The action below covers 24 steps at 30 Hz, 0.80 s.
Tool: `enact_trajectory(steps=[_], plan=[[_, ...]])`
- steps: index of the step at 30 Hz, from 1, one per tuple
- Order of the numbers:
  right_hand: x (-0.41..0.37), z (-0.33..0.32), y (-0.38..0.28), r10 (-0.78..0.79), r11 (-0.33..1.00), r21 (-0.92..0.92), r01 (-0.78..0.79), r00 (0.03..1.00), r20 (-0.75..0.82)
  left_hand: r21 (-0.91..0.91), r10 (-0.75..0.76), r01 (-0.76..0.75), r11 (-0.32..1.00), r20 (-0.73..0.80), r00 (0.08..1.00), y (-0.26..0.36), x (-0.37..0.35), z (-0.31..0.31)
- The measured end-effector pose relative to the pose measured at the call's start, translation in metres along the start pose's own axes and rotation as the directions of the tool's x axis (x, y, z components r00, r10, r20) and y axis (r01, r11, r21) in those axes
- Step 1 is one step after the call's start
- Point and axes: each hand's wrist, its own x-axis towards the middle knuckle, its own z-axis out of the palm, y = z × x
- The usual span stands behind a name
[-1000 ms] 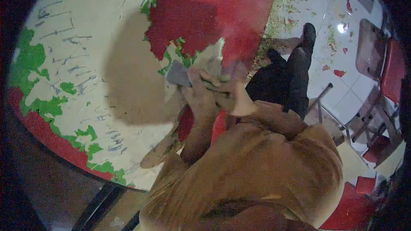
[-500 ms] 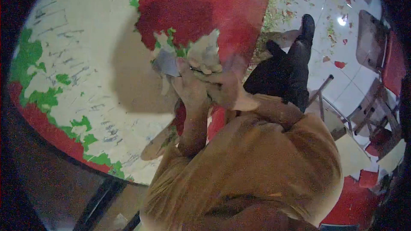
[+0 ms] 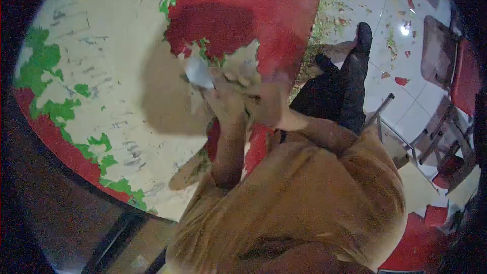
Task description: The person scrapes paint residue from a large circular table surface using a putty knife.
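Note:
A scraper with a flat metal blade (image 3: 199, 73) lies against the peeling surface of a round table (image 3: 122, 0), at the ragged edge between the red layer (image 3: 284, 5) and the pale bared layer. My left hand (image 3: 227, 104) is closed on the scraper just behind the blade. Beside it, my right hand (image 3: 269, 99) has its fingers curled round the handle end, which the fingers mostly hide. Both hands are a little blurred. Around the blade are scraps of green (image 3: 204, 48) and a loose-looking pale flap (image 3: 246, 56).
Green patches (image 3: 40, 58) and a red rim strip (image 3: 66, 139) follow the table's left edge. White floor tiles (image 3: 401, 99) on the right carry scattered red and pale flakes. A dark-clad leg (image 3: 350, 81) stands beside the table. A metal-framed chair (image 3: 383, 106) is at right.
The scraper blade has tilted and catches more light, shifting slightly with both hands. The whole view has moved a little down.

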Motion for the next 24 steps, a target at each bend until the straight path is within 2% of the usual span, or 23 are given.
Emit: enact_trajectory(steps=[2,3,5,6,8,9,10,11,12,13,14,15,16,18,20,22,23,24], plan=[[-0.009,0.005,0.004,0.133,0.966,0.213,-0.146,0.988,0.074,-0.158,-0.051,0.035,0.987,-0.097,0.994,-0.023,-0.003,-0.008],[-0.006,0.001,0.003,0.201,0.934,0.276,-0.228,0.972,0.123,-0.089,-0.029,0.020,0.996,-0.100,0.995,-0.021,0.005,-0.002],[0.019,-0.017,-0.018,0.362,0.858,0.284,-0.429,0.896,0.258,0.074,0.004,0.005,0.997,-0.118,0.993,-0.005,0.019,0.005],[0.013,-0.010,-0.015,0.282,0.911,0.274,-0.307,0.951,0.126,0.079,0.032,-0.028,0.997,-0.049,0.998,0.000,0.013,0.006],[0.009,0.005,-0.004,0.039,0.983,0.182,-0.016,0.991,-0.124,0.092,0.083,-0.086,0.992,0.039,0.996,0.008,0.006,0.008],[0.013,0.007,-0.002,-0.107,0.988,0.087,0.130,0.966,-0.234,0.106,0.099,-0.104,0.989,0.056,0.994,0.011,0.007,0.008],[0.019,0.007,0.003,-0.283,0.958,-0.040,0.284,0.913,-0.292,0.129,0.086,-0.087,0.988,0.009,0.996,0.006,0.009,0.007],[0.019,0.005,0.005,-0.253,0.966,-0.024,0.256,0.930,-0.266,0.146,0.065,-0.058,0.988,-0.042,0.997,0.001,0.008,0.007],[0.020,0.002,0.005,-0.223,0.974,-0.010,0.227,0.945,-0.239,0.238,0.040,-0.047,0.970,0.034,0.999,0.010,0.007,0.007],[0.020,-0.004,-0.010,0.012,0.990,0.142,0.005,0.993,-0.120,0.336,0.004,-0.040,0.941,0.107,0.994,0.033,0.009,0.006],[0.021,-0.009,-0.017,0.221,0.941,0.255,-0.221,0.975,0.027,0.336,0.002,-0.032,0.941,0.089,0.996,0.034,0.009,0.009],[0.020,-0.011,-0.014,0.135,0.958,0.258,-0.123,0.991,-0.027,0.336,0.000,-0.023,0.942,0.071,0.998,0.035,0.010,0.013],[0.010,-0.007,-0.013,0.058,0.964,0.263,-0.035,0.995,-0.078,0.251,0.005,0.005,0.968,-0.042,0.999,0.019,0.002,0.018],[0.007,-0.002,-0.017,0.058,0.972,0.233,-0.039,0.996,-0.075,0.178,-0.001,0.021,0.984,-0.115,0.993,0.020,-0.001,0.017],[0.019,-0.005,-0.018,0.199,0.972,0.119,-0.201,0.980,0.030,0.189,0.005,0.004,0.982,-0.047,0.999,0.038,0.006,0.018],[0.025,-0.013,-0.025,0.153,0.973,0.168,-0.160,0.987,0.053,0.236,0.004,-0.004,0.972,-0.001,1.000,0.058,0.007,0.023],[0.031,-0.021,-0.025,0.120,0.975,0.181,-0.127,0.992,0.047,0.247,0.010,-0.002,0.969,-0.034,0.999,0.054,0.005,0.026],[0.023,-0.020,-0.021,0.017,0.993,0.116,-0.013,0.999,-0.040,0.258,0.017,0.001,0.966,-0.067,0.998,0.050,0.004,0.030]])
